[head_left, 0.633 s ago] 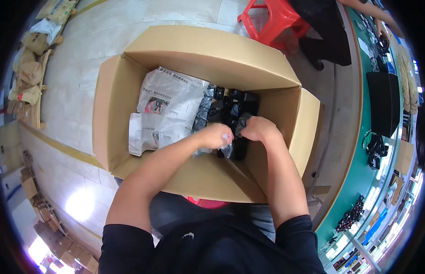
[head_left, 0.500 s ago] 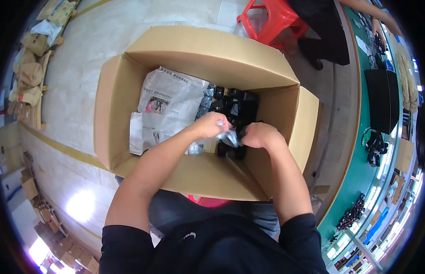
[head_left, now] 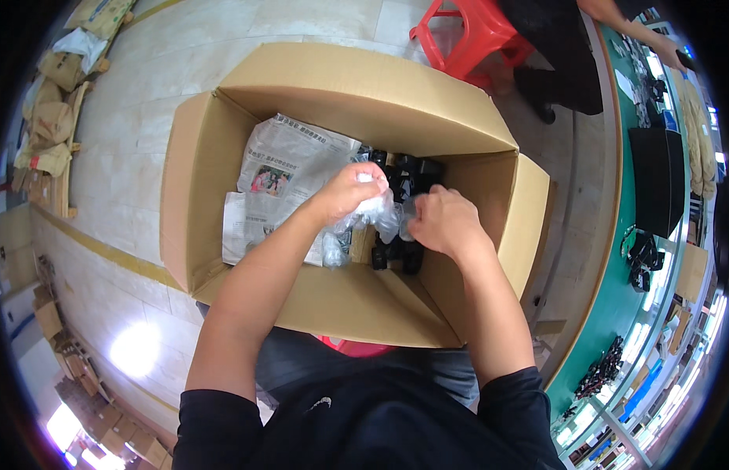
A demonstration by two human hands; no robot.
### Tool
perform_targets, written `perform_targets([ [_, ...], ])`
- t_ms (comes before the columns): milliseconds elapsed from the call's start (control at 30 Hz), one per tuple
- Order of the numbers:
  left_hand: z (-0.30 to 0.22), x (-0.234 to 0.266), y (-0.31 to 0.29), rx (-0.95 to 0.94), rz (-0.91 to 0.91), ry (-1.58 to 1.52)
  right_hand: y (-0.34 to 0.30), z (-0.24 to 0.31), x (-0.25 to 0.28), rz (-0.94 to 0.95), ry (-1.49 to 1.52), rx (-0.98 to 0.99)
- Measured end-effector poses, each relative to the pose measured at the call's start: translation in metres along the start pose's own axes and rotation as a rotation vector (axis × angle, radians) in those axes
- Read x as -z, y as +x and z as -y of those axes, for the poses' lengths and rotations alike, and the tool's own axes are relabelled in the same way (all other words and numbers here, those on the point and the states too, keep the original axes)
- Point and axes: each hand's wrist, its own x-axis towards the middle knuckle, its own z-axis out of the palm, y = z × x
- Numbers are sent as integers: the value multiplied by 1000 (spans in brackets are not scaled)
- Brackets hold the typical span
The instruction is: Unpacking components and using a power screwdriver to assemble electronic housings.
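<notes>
Both hands are inside an open cardboard box (head_left: pixel 364 308) in front of me. My left hand (head_left: pixel 347 194) is closed round a bunch of crumpled clear plastic (head_left: pixel 386 222), which looks like thin bags. Opposite it, the fingers of my right hand (head_left: pixel 447 222) pinch the other end of this plastic. Below the hands lie several black parts (head_left: pixel 408 254), whose exact kind I cannot make out. Sheets of newspaper (head_left: pixel 298 160) cover the left half of the box's contents. Another clump of clear plastic (head_left: pixel 334 251) rests by the newspaper's lower right edge.
A green workbench (head_left: pixel 595 309) runs along the right, bearing a black box (head_left: pixel 656 180) and bundles of black parts (head_left: pixel 602 368). Beyond the carton stand a red plastic stool (head_left: pixel 474 35) and another person in dark clothes (head_left: pixel 556 55). Wrapped packages on pallets (head_left: pixel 55 117) line the far left.
My left hand has risen and moved slightly away from me, and more clear plastic now shows, spread between both hands. My right hand has shifted slightly. The other person's arm has moved over the bench.
</notes>
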Motion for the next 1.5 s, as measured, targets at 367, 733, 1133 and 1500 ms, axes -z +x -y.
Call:
perform_targets([
  [367,15,31,-8,-331,-102,1188,93,27,-113,457,2051,-160],
  [733,96,94,13,105,-141,671,213,29,-167,-381,1303,-344],
  [1133,110,62,84,59,-473,1268,262,5,-207,-445,1052,-695],
  [1500,136,53,116,26,-581,1451,206,9,-171,-494,1153,-565],
])
